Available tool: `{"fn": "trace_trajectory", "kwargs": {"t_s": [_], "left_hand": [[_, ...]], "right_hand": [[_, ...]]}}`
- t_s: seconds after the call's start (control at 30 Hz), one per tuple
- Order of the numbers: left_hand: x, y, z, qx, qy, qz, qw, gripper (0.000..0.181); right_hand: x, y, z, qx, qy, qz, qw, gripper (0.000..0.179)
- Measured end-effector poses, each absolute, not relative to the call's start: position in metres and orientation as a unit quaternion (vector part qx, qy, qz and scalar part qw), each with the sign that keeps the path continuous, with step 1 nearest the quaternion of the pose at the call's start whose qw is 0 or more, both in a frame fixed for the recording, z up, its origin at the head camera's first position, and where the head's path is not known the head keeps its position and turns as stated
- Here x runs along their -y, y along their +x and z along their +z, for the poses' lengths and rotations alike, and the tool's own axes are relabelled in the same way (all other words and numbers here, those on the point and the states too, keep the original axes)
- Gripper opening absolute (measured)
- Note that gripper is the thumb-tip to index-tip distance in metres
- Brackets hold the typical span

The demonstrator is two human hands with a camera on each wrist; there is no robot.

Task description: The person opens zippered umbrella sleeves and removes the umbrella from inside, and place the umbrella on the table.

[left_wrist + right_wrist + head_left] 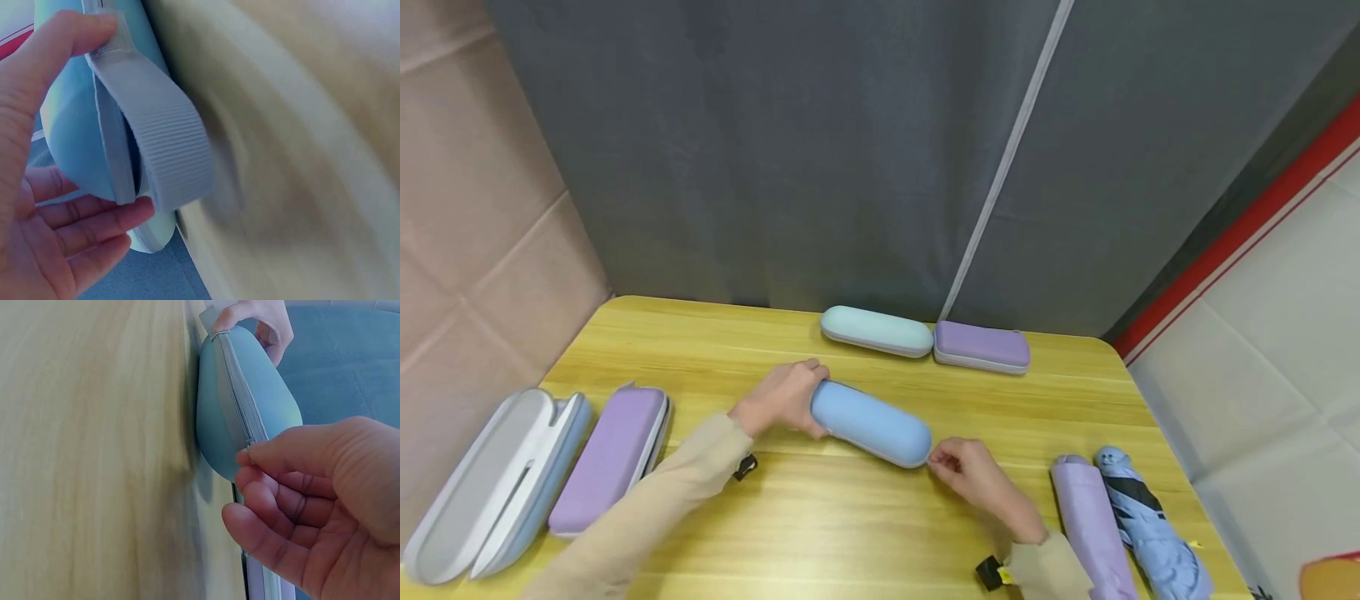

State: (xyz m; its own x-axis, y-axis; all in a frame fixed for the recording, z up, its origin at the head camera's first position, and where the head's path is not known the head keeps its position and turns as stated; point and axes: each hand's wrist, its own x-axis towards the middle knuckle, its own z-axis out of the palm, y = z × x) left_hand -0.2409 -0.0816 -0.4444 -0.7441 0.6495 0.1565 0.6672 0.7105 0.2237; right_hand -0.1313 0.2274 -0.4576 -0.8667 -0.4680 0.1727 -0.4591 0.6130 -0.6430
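A blue hard zip case [868,422] lies at a slant in the middle of the table. My left hand [786,396] holds its left end, thumb on the base of a grey ribbed strap [172,134] and fingers around the other side. A dark gap shows at the case's edge beside that strap. At the right end, my right hand [973,475] pinches the small zipper pull between thumb and forefinger. The grey zipper [236,387] runs along the case's side between both hands. The pull itself is mostly hidden by the fingertips.
Behind stand a mint case [876,331] and a purple case [981,346]. An open blue case [490,487] and another purple case [610,458] lie left. A folded lilac umbrella [1090,521] and a blue umbrella [1157,533] lie right. A grey curtain [790,150] hangs behind the table.
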Motion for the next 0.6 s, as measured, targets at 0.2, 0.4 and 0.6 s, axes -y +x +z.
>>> {"fn": "trace_trajectory", "kwargs": {"t_s": [0.2, 0.4, 0.6], "left_hand": [[0.087, -0.234, -0.452, 0.922, -0.336, -0.190, 0.031, 0.075], [0.101, -0.236, -0.459, 0.885, -0.354, -0.302, -0.013, 0.071], [0.106, -0.238, -0.466, 0.864, -0.367, -0.344, -0.023, 0.065]], "right_hand": [[-0.228, -0.134, -0.461, -0.907, -0.210, -0.364, -0.015, 0.005], [-0.229, -0.137, -0.462, -0.912, -0.192, -0.361, -0.027, 0.004], [-0.227, -0.135, -0.463, -0.913, -0.191, -0.359, -0.032, 0.005]]}}
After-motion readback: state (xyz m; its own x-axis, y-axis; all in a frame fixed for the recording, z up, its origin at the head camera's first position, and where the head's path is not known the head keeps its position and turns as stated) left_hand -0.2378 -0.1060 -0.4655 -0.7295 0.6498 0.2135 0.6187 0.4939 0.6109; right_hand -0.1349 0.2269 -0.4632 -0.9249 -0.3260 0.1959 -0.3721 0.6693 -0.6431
